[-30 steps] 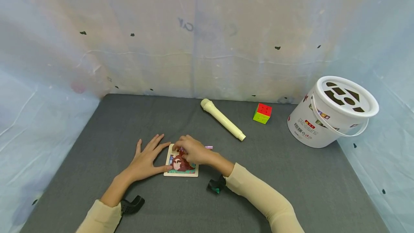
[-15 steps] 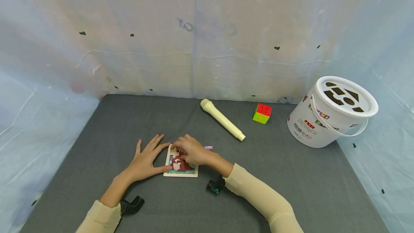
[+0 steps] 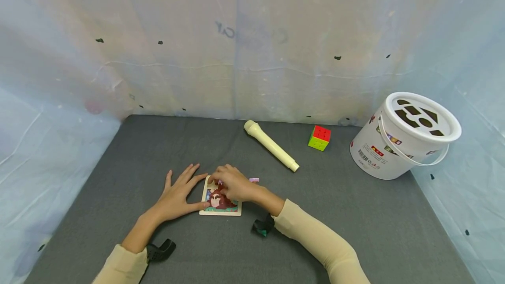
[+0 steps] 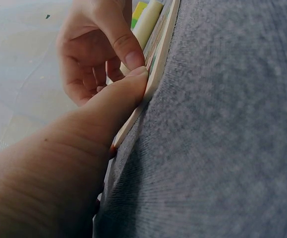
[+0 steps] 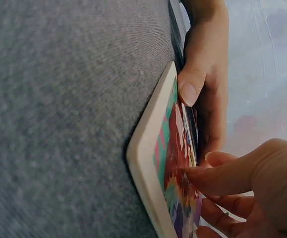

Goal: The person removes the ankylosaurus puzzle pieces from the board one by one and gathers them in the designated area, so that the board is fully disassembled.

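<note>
A small wooden jigsaw puzzle (image 3: 221, 212) with a pale frame and a red-haired figure lies flat on the table. My left hand (image 3: 177, 198) is spread at its left side, with thumb and forefinger against the frame. Over the upper part of the puzzle, my right hand (image 3: 234, 185) bends its fingers down around a purplish puzzle piece (image 5: 198, 210). In the right wrist view, the right thumb touches the picture. The right hand covers the puzzle's upper right from the head camera. Another pink-purple piece (image 3: 254, 180) lies just beyond the right wrist.
Behind the hands, a cream toy microphone (image 3: 272, 146) lies slantwise on the grey cloth-covered table (image 3: 221, 253). Farther right are a red and green puzzle cube (image 3: 320, 138) and a white bucket (image 3: 398, 143) with shaped holes in its lid. Pale sheeting (image 3: 236, 56) surrounds the table.
My right fingers have shifted slightly toward the puzzle's upper left corner. The left hand stays in place at the frame.
</note>
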A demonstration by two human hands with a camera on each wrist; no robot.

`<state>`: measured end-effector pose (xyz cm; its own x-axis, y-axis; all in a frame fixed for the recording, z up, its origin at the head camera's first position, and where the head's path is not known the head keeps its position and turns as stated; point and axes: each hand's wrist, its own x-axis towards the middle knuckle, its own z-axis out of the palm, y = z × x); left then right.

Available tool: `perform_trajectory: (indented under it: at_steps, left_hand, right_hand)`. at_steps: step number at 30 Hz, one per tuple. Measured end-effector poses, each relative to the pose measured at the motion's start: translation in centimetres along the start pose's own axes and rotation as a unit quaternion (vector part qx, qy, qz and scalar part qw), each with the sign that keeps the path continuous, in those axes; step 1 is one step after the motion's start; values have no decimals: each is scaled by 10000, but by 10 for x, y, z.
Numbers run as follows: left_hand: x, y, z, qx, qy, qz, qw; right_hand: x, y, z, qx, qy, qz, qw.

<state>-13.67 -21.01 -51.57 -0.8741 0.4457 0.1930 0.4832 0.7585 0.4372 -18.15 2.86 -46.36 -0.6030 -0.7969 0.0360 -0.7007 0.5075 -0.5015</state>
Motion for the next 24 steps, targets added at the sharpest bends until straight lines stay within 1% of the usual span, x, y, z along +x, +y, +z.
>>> perform_trajectory:
  at_steps: [4, 14, 20, 24]
  left_hand:
    - [0, 0, 0, 16, 28, 12, 10000]
    - [0, 1, 0, 23, -35, -62, 10000]
    - [0, -1, 1, 2, -7, -51, 10000]
    - [0, -1, 1, -33, 1, -37, 10000]
  right_hand:
    - [0, 0, -1, -2, 31, -61, 10000]
    - [-1, 2, -3, 26, 161, -121, 9998]
    - [-2, 3, -2, -139, 231, -333, 9991]
    - [-3, 3, -1, -87, 208, -417, 9989]
